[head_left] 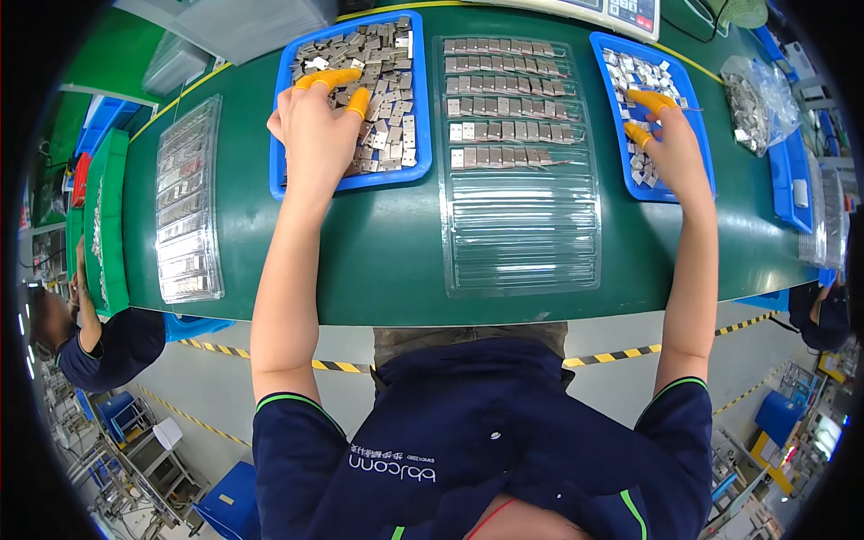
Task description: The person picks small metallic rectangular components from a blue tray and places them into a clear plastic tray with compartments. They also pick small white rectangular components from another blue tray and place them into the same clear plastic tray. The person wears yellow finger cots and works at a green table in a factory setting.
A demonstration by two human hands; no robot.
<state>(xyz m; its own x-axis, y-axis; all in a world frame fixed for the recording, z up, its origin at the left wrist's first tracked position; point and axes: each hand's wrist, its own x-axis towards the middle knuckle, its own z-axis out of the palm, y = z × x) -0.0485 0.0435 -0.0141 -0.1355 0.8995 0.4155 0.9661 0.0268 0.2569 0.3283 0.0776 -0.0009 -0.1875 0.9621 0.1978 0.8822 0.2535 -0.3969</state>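
My left hand (pixel 319 121), with yellow finger cots on its fingertips, is over a blue tray (pixel 277 166) heaped with metal USB plug shells (pixel 387 99). Its thumb and fingers are apart, and nothing shows between them. My right hand (pixel 677 148), also in yellow finger cots, reaches over a second blue tray (pixel 708 166) of small white-and-silver pieces (pixel 643 72). There too a gap shows between thumb and forefinger; the other fingers are partly hidden. Between the hands lies a clear plastic tray (pixel 522 234), its far rows filled with metal plugs (pixel 499 108), its nearer slots bare.
Another clear tray (pixel 187 202) with metal parts lies at left, near a green bin (pixel 110 216). At far right are a plastic bag of parts (pixel 756 103) and a blue bin (pixel 792 184). A scale (pixel 621 13) stands at the back. Another person (pixel 108 346) is at far left.
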